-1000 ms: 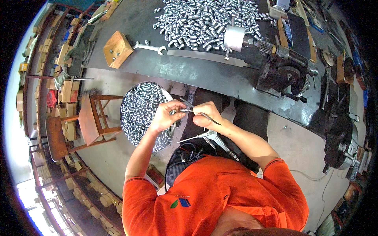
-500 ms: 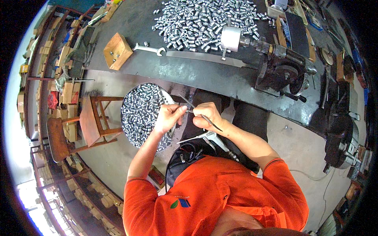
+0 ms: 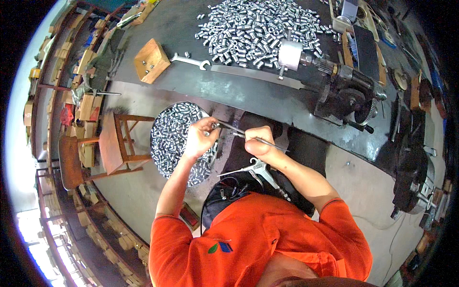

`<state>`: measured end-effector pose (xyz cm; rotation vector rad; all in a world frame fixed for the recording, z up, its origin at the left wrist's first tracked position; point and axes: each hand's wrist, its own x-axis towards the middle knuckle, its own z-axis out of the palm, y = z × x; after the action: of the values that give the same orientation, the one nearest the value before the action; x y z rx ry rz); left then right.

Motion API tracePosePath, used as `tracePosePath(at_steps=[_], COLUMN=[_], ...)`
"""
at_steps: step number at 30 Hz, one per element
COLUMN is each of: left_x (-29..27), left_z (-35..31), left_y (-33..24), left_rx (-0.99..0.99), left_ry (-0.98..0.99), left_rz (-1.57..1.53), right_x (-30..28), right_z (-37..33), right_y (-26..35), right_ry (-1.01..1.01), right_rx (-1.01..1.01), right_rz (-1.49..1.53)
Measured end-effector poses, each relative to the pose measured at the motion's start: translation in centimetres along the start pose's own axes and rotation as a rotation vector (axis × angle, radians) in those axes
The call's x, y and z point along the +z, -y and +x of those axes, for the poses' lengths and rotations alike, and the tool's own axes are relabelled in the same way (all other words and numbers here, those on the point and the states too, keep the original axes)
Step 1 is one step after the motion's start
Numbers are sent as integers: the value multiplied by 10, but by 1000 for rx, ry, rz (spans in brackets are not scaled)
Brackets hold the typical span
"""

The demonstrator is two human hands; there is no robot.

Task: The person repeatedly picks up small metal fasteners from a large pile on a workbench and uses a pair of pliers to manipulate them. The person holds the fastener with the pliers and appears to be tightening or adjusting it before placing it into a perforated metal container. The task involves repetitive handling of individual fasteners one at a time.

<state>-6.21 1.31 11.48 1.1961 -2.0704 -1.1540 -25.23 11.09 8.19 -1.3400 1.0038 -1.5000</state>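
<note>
Now my left hand (image 3: 202, 136) is pinching a likely slippery tube (image 3: 214, 126), best held round its sides; my right hand (image 3: 258, 139), a rod (image 3: 232, 127)

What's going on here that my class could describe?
Someone in an orange shirt is working bare-handed. The right hand holds a slender metal tool, one end of it at a small metal piece that the left hand pinches. More metal cylinders lie massed by the left forearm, a big pile sits on the bench, and a blow gun lies close by.
</note>
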Motion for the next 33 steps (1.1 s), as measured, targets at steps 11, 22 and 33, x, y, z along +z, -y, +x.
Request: tracePosePath(at_steps=[11,22,33], left_x=[-5,20,-12], left_z=[5,2,139], left_y=[14,-8,-79], left_rx=[166,301,318], left_ry=[-101,58,-105], left_rz=[498,510,287], right_x=[3,7,0], right_z=[-2,4,1], right_y=[3,-7,-1], right_ry=[58,128,91], right_rx=[-52,-263,-459], right_rz=[60,-212,-231])
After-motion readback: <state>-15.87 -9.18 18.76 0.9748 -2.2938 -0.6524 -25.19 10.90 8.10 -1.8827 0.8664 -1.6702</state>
